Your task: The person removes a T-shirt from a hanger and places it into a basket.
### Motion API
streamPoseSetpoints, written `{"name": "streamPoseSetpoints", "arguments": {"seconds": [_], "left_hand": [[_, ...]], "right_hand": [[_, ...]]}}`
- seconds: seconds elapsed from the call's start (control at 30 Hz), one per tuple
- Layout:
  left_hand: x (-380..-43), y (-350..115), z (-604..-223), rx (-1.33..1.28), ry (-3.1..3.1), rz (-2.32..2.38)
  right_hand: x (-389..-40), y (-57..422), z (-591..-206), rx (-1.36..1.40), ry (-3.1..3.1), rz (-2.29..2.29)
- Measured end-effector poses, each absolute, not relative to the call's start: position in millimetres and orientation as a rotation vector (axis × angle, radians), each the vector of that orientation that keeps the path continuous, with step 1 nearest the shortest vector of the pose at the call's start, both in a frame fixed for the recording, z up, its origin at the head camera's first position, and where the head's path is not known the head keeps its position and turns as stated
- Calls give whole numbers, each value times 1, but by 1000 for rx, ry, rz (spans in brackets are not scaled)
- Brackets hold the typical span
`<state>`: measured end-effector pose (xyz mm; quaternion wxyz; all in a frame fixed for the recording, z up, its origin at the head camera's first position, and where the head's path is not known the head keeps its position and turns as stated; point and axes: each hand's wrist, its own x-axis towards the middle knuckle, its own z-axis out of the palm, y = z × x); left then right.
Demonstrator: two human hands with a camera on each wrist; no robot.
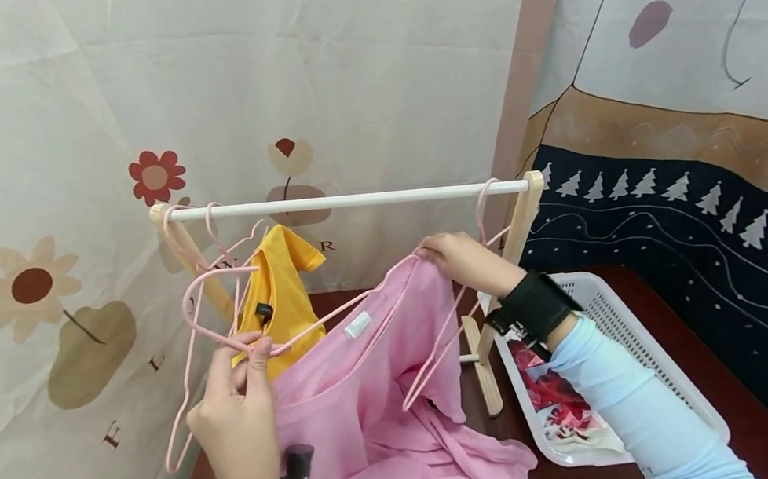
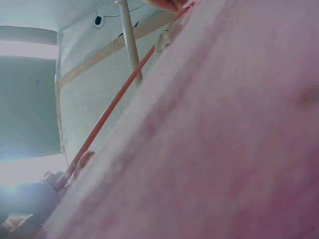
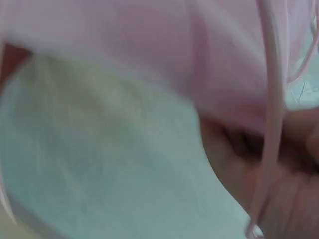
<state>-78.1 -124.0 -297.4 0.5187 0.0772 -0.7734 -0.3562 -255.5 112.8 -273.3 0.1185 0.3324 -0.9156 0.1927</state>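
Largest is the clothes rack [image 1: 351, 200], which stands beyond the fingers of the person's left hand [image 1: 236, 414] and right hand [image 1: 461, 262]. The pink shirt [image 1: 372, 383] droops between and below the fingers, its top corner at the right fingertips and its lower folds on the table. Right of and below the right fingers sits a white basket [image 1: 613, 316]. Behind the left fingertips hangs a yellow shirt [image 1: 283, 290].

A pink hanger [image 1: 326, 319] slants up from the left fingers, its hook curling out beyond them; the left thumb and finger pinch it below that hook. The right fingers pinch the pink shirt's corner, where the hanger's arm reaches. A spare hanger [image 1: 479, 221] hangs beside the right hand. Smallest, a white label [image 1: 357, 325] lies between the hands.

The step in hand appears to be fitting shirt to hanger. The next move probably calls for steady left fingers while the right ones settle the shoulder, clear of the spare hanger.
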Motion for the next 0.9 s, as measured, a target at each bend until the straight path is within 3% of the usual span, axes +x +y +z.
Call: {"name": "streamPoseSetpoints", "arguments": {"seconds": [0.37,0.67,0.9], "left_hand": [[-105,-107,-300,80,-1868,-791],[-118,-101,-305,52,-1934,-739],[-120,-96,-305,33,-1944,-728]], "right_hand": [[-258,105,-281,987,-2692,601],[-252,80,-286,1255,-2273,119],[-244,65,-288,1348,-2310,225]]}}
